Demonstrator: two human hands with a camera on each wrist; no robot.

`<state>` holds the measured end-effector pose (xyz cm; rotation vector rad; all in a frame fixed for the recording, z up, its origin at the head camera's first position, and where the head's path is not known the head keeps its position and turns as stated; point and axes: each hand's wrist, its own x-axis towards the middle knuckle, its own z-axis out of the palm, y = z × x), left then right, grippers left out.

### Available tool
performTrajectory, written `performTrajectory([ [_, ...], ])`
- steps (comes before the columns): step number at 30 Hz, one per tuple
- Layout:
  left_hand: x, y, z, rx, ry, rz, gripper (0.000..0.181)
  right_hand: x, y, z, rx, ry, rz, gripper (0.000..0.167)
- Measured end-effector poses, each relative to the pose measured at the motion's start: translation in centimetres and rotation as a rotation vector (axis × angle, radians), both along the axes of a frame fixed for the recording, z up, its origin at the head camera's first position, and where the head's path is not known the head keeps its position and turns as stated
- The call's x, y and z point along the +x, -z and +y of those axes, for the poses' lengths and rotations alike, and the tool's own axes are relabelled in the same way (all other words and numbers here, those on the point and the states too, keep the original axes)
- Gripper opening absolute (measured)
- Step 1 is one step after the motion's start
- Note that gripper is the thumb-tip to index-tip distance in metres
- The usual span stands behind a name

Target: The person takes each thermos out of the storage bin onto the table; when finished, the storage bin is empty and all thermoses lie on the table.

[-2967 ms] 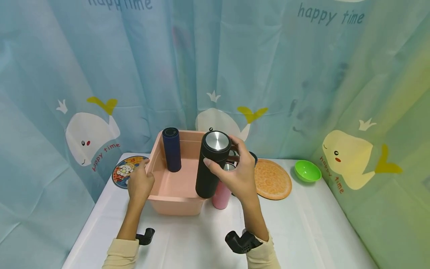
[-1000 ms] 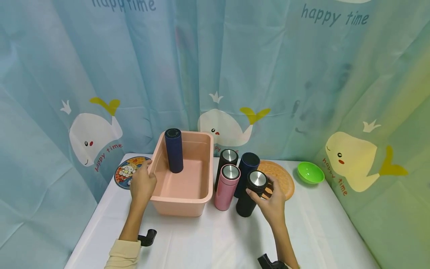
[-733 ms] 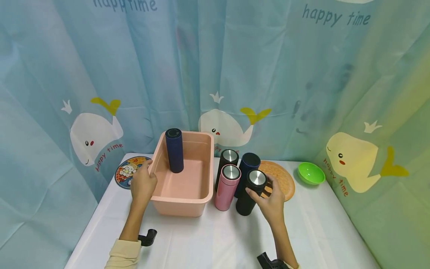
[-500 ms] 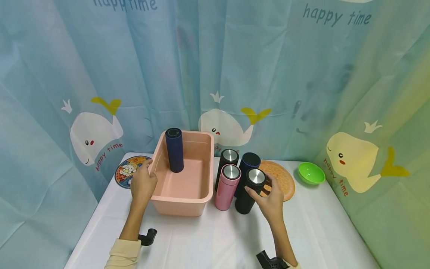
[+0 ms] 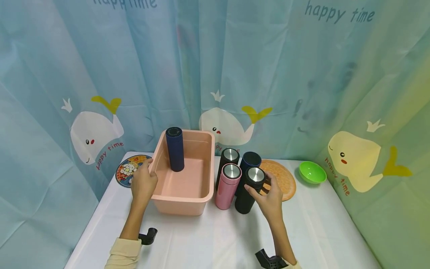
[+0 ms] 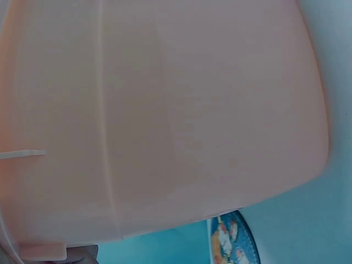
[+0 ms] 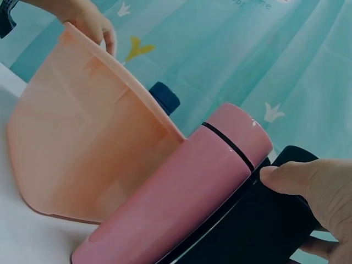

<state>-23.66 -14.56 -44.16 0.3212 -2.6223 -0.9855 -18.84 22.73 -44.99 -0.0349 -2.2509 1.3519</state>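
Note:
My left hand (image 5: 143, 182) grips the left rim of a peach plastic bin (image 5: 198, 200). Inside the bin a navy thermos (image 5: 175, 151) stands upright at the left. To the bin's right my right hand (image 5: 270, 196) holds a black thermos (image 5: 244, 200) with a silver lid top, thumb on the near side and fingers round the far side. The thermos stands upright on the table, close beside a pink thermos (image 5: 226, 192). Behind them are another black thermos (image 5: 230, 154) and a dark blue one (image 5: 251, 160), both partly hidden. In the left wrist view the bin's wall (image 6: 220, 110) fills most of the frame.
A round orange mat (image 5: 282, 179) lies behind the right hand. Farther right sits a green bowl (image 5: 312, 172). A cartoon-printed round mat (image 5: 127, 170) is left of the bin. Curtains (image 5: 268, 56) close off the back and sides of the white table (image 5: 315, 231).
Three seconds ago the right hand held the black thermos raised over the bin's right side. It has come down to the right, then shifted slightly toward the other thermoses. The left hand stays on the rim.

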Motion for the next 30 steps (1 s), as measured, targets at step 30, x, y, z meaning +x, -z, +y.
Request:
performTrajectory([
  [30,-0.06,0.03,-0.04,0.008,0.001,0.004,0.046,-0.13,0.85,-0.02,-0.021,0.004,0.008,0.079],
])
